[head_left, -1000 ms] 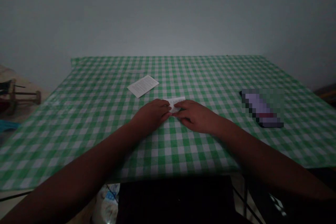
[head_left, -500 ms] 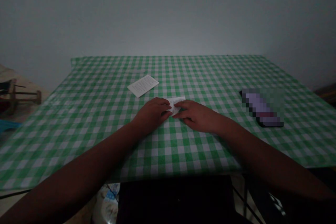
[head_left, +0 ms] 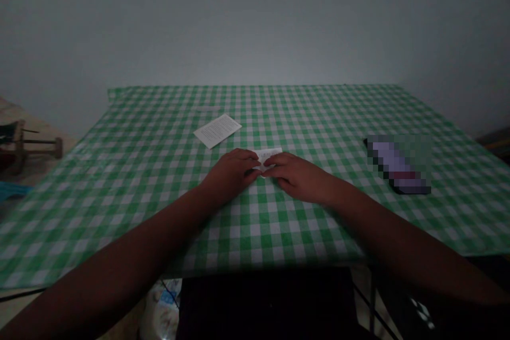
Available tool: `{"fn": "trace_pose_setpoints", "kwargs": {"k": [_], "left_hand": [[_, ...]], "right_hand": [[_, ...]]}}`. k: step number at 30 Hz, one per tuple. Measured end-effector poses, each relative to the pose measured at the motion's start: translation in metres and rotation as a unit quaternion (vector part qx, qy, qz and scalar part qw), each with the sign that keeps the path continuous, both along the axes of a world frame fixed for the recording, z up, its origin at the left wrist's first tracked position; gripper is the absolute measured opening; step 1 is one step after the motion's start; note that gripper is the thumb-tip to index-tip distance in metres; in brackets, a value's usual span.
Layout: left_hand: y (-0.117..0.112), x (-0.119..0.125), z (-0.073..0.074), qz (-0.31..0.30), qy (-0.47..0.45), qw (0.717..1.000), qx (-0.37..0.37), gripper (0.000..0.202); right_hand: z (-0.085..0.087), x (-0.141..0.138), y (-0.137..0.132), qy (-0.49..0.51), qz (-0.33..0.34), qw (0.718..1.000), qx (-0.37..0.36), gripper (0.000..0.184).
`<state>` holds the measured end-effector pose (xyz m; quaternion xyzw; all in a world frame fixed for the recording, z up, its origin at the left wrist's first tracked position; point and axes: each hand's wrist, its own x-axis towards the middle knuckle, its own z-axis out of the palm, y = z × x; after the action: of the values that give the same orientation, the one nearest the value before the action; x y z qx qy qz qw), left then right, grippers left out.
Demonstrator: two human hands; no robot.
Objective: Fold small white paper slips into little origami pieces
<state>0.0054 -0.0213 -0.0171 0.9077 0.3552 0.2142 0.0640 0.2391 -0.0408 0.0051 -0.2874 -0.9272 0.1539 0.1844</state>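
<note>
A small white sheet of printed paper lies near the middle of the table, its front part partly covered by my fingers. My left hand grips its left side, thumb and fingertips closed on the paper. From the other side my right hand pinches it, with the fingertips of both hands almost meeting. Folds seem to run through the paper between the fingers, but their shape is too small to make out.
A second printed sheet lies flat beyond my left hand. To the right rests a phone with a blurred-out screen. The green checked tablecloth covers the table, which reaches the wall. A wooden frame stands at far left.
My right fingertips have shifted slightly left toward the left hand, and less of the paper shows between them. The other sheet and the phone stay put.
</note>
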Motion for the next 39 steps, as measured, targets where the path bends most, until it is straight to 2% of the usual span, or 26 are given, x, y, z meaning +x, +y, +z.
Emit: {"fn": "trace_pose_setpoints", "kwargs": {"k": [5, 9, 17, 27, 34, 39], "left_hand": [[-0.002, 0.001, 0.003, 0.018, 0.017, 1.0, -0.007, 0.02], [-0.005, 0.002, 0.007, 0.052, 0.041, 0.998, -0.019, 0.018], [-0.008, 0.003, 0.007, 0.092, 0.015, 0.995, -0.047, 0.017], [-0.005, 0.004, 0.004, 0.138, -0.007, 0.987, -0.078, 0.018], [0.01, -0.011, 0.002, 0.227, -0.01, 0.973, -0.043, 0.019], [0.013, -0.015, 0.005, 0.233, -0.01, 0.972, -0.014, 0.018]], "right_hand": [[0.002, -0.004, -0.005, -0.014, -0.003, 1.0, 0.006, 0.04], [0.004, -0.005, -0.005, -0.023, 0.019, 0.999, 0.017, 0.037], [0.002, -0.003, -0.006, -0.049, 0.028, 0.998, 0.031, 0.037], [0.003, -0.004, -0.007, -0.072, 0.006, 0.997, 0.025, 0.033], [0.003, -0.003, -0.008, -0.071, -0.005, 0.997, 0.021, 0.033], [0.002, -0.002, -0.006, -0.066, 0.004, 0.997, 0.026, 0.034]]}}
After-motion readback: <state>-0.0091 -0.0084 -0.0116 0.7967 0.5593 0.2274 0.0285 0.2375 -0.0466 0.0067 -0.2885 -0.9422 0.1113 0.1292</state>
